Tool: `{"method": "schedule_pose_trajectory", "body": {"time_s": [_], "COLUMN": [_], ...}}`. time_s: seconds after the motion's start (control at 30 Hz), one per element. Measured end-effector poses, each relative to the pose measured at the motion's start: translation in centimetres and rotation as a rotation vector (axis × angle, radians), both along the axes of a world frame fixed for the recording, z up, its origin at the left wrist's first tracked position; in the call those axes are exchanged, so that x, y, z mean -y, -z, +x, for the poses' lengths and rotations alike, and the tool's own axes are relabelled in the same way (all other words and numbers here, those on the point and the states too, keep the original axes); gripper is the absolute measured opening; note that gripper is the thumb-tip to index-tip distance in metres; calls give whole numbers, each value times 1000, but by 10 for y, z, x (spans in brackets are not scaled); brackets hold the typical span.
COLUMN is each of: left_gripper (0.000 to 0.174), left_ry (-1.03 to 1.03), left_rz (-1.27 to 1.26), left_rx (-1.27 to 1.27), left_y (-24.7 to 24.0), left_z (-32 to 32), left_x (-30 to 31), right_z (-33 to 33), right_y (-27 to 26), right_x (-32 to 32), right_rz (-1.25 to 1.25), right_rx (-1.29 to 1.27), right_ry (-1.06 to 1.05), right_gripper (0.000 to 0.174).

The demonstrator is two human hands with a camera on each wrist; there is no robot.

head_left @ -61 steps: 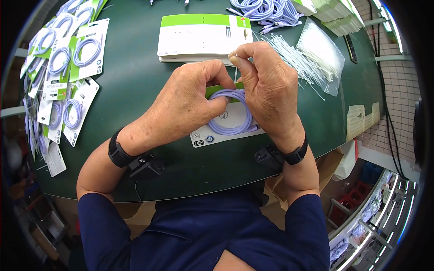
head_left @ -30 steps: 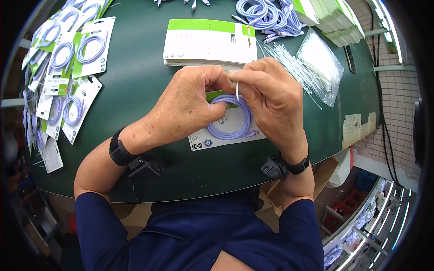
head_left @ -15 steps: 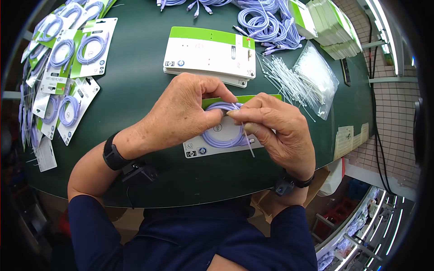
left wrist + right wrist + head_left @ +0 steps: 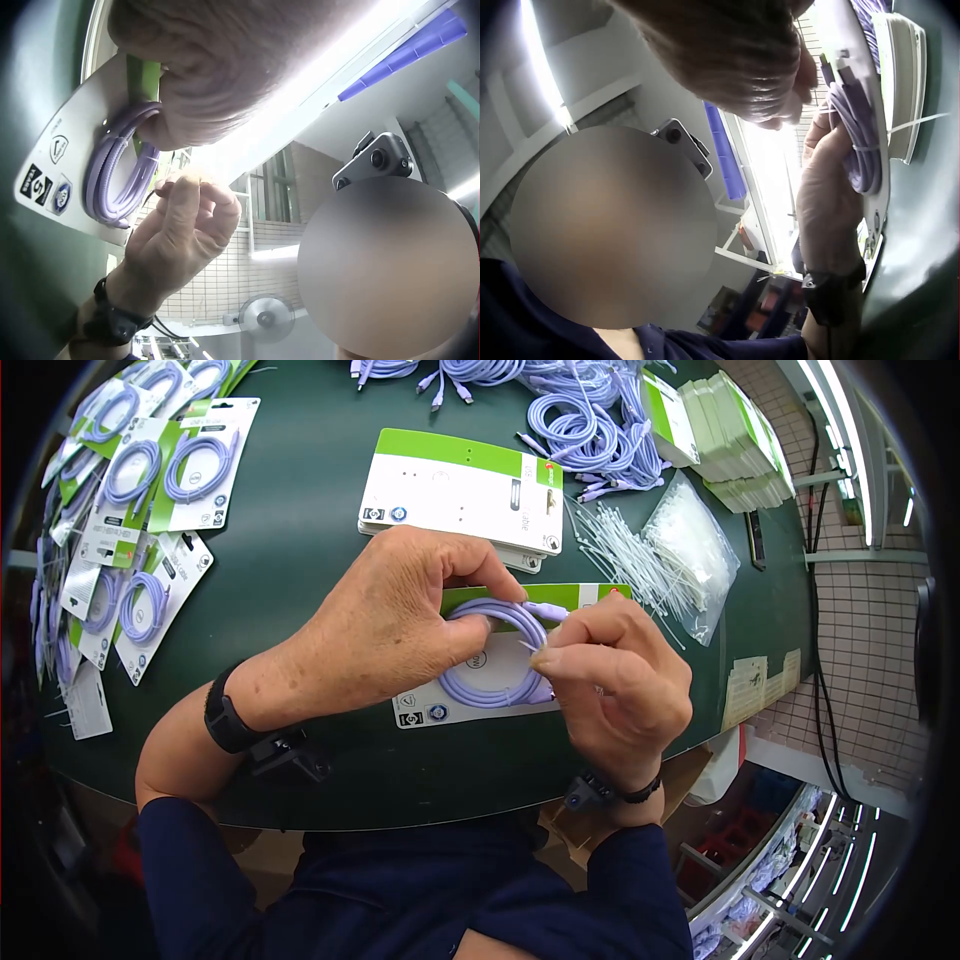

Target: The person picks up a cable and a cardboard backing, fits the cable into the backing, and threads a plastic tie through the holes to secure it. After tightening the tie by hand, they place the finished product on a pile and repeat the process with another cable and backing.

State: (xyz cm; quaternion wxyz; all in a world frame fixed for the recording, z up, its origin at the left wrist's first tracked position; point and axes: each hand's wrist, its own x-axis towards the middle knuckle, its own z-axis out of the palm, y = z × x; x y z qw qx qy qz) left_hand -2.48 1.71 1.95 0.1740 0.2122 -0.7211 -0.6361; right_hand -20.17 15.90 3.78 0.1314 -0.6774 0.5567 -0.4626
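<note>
Item one: lilac cable [image 4: 478, 698], wound in a flat round coil of several turns, lying face-up on the card. One plug end [image 4: 546, 611] points out at the coil's upper right.

Item two: white card [image 4: 505, 665] with a green strip along its far edge and printed marks at its near left corner, flat on the table.

Item three: thin white tie [image 4: 527, 647], pinched by the right hand [image 4: 620, 685] at the coil's right side. The left hand [image 4: 385, 625] grips the coil's left side.
</note>
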Motion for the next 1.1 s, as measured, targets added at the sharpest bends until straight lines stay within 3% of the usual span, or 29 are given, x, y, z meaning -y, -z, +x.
{"method": "schedule_pose_trajectory", "body": {"time_s": [0.1,0.23,0.4,0.5,1.1], "left_gripper": [27,26,26,25,23], "left_ry": [2,1,5,7,16], "left_rz": [-5,-9,-37,-55,-27], "left_rx": [19,-1,-17,-12,-56], "left_y": [-1,-4,-6,-5,-4], "left_z": [1,3,4,5,5], "left_x": [0,0,2,2,5], "right_z": [0,5,6,4,4], "right_y": [6,10,6,11,14], "right_x": [1,0,-1,-1,8], "right_rz": [-187,-225,-214,-232,-204], "right_rx": [-133,-133,-224,-133,-205], "right_ry": [-6,3,26,20,13], "right_gripper": [30,31,37,30,29]}}
